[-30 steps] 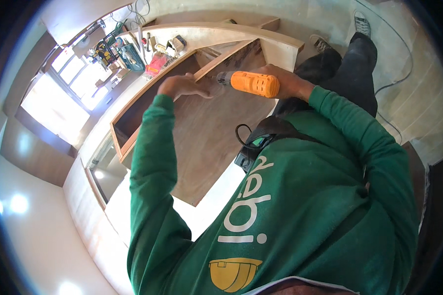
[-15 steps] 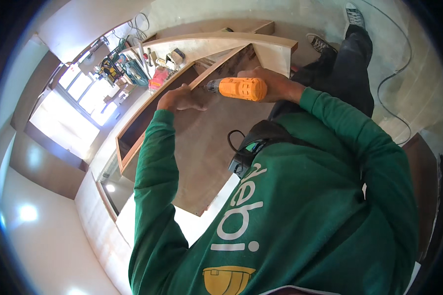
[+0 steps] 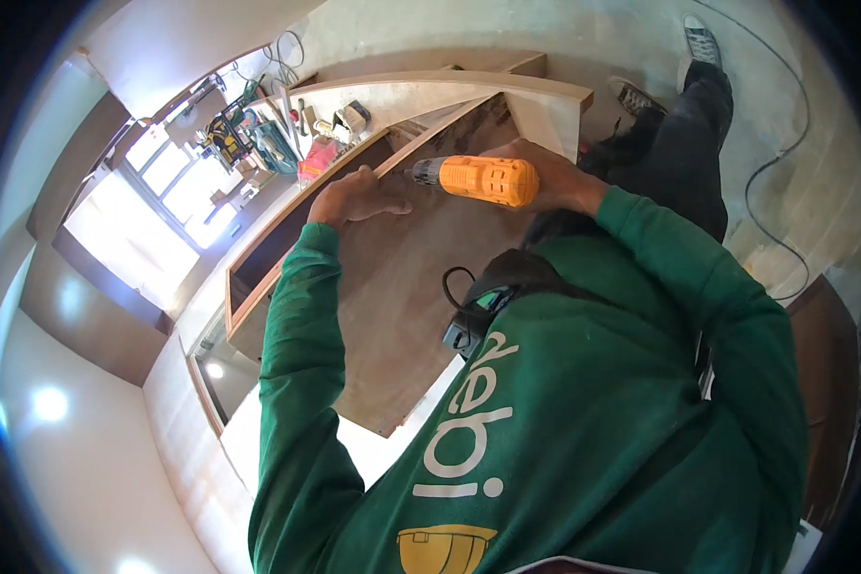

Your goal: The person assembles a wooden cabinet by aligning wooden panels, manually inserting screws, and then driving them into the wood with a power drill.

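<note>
- Wrapped tight around the rear of a yellow drill, the right hand has a full, closed grip on the tool, whose nose points left at the top edge of a brown wooden panel.
- Left hand lies palm down on that same edge, fingers spread and flat, closed on nothing, just beside the drill's tip.
- Drill and both hands sit at the near side of a pale wooden cabinet frame that lies on the floor; the panel fills its back, and the frame's long side rail runs down to the left.
- By the look of it, the step in hand is driving or drilling a fixing where panel meets frame, with the left hand steadying the board.
- As a judgement, the next move calls for keeping the tool square to the edge, pressing evenly, and holding the left fingers off the bit.
- Beyond the frame, a clutter of tools and boxes lies near a bright window; a thin cable curls over the floor at right, past the person's dark trouser leg.
</note>
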### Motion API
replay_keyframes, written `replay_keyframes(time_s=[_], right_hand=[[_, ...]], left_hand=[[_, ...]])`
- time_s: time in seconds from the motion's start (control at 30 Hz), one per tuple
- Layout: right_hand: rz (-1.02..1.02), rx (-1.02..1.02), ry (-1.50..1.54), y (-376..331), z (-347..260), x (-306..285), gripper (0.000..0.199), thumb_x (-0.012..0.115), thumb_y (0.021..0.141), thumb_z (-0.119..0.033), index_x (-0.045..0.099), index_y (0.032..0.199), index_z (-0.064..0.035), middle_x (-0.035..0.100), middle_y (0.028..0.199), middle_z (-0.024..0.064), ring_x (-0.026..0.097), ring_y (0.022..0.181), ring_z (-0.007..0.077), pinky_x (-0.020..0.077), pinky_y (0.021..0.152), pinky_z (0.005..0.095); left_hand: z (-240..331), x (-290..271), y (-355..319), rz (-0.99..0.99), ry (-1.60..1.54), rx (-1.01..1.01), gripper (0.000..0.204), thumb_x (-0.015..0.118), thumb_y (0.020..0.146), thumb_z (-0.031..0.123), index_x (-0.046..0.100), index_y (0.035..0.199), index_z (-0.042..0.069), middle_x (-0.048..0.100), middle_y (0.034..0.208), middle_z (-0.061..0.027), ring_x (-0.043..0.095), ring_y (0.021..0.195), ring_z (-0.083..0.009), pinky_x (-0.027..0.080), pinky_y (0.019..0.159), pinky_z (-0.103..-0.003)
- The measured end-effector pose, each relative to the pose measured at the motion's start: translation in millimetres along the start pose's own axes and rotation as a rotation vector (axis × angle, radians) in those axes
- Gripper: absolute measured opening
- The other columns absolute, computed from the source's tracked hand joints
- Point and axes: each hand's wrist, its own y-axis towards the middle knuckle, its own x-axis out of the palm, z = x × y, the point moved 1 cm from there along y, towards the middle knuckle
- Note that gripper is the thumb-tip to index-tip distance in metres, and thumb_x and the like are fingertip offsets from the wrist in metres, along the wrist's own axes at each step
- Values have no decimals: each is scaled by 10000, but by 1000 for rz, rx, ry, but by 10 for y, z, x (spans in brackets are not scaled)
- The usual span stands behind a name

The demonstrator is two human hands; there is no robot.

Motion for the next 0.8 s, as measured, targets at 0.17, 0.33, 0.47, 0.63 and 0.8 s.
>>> replay_keyframes(time_s=[0.17,0.33,0.47,0.63,0.8], right_hand=[[128,74,-72,-126,237,49,649,846,805,-321,553,1348,-120,584,1288,150,578,1249,338,483,1071,424],[114,78,-12,-149,361,44,687,859,790,-288,532,1370,-118,570,1300,138,571,1255,333,477,1076,425],[39,19,-70,-73,499,34,686,866,775,-273,539,1358,-119,577,1321,128,565,1264,329,477,1066,423],[-152,71,-4,115,26,-197,546,862,765,-236,633,1238,-90,675,1196,129,622,1154,340,509,1009,429],[131,-258,-25,122,62,-98,321,824,763,-146,675,1030,-45,730,934,170,703,910,375,562,836,443]], left_hand=[[56,-57,-22,-47,33,33,1107,780,718,756,578,1322,-148,664,1292,-298,674,1190,-410,543,990,-445],[72,-58,-44,-45,8,18,1100,793,703,749,592,1304,-151,668,1288,-290,673,1196,-408,542,998,-453],[-22,82,114,-8,47,7,1031,799,710,728,622,1304,-96,668,1295,-273,673,1196,-400,545,991,-451],[-79,136,239,-55,86,93,962,801,714,715,651,1312,-24,653,1318,-248,668,1196,-392,543,991,-451],[-150,232,305,-55,67,48,1008,802,708,724,632,1310,-67,646,1301,-258,664,1202,-385,542,987,-457]])
